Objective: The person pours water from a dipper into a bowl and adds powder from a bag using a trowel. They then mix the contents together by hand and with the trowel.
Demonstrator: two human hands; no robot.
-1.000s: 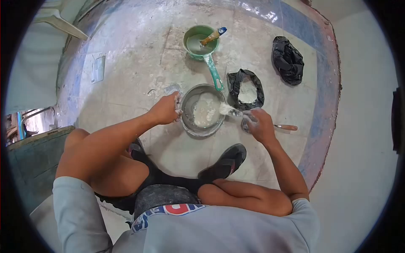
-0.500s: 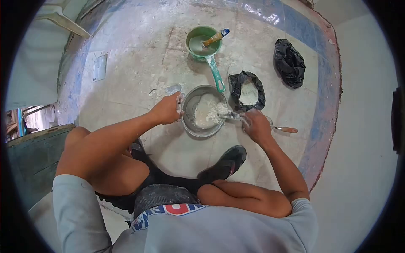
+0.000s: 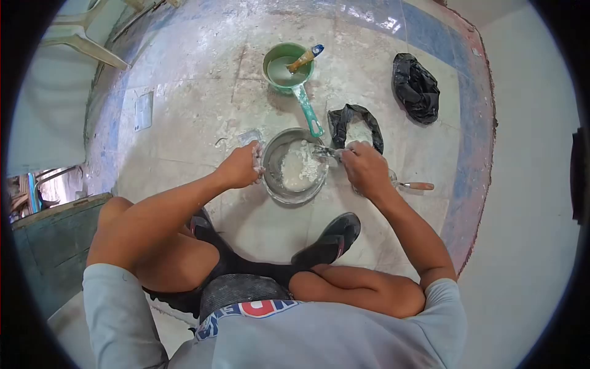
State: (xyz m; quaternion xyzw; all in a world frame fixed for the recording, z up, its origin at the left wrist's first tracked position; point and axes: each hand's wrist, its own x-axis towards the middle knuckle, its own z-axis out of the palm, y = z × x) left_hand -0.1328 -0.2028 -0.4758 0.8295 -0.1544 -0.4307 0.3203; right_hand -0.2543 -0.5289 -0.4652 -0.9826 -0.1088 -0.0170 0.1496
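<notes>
My left hand (image 3: 244, 165), its fingers smeared white, is closed on the left rim of a round grey metal pot (image 3: 270, 184). Inside lies a pale liquid with lumpy white powder (image 3: 301, 166). From the right, my right hand (image 3: 364, 167) grips a grey metal tool (image 3: 324, 151) coated with white; its working end is at the lumps by the pot's right side. I cannot make out the tool's exact kind. Just behind that hand stands an open black plastic bag (image 3: 340, 126) of white powder, partly covered by it.
A green dipper (image 3: 268, 67) with cloudy liquid holds a paintbrush (image 3: 304, 58); its handle reaches the pot. Another black bag (image 3: 415, 89) lies farther right. A wooden-handled tool (image 3: 420, 186) rests beside my right hand. My sandalled foot (image 3: 329, 238) is near the pot. A plastic chair (image 3: 83, 40) stands back left.
My right hand has moved slightly up and left, drawing the tool toward the pot's upper right side. The lumps have shifted in the liquid. My left hand still holds the rim.
</notes>
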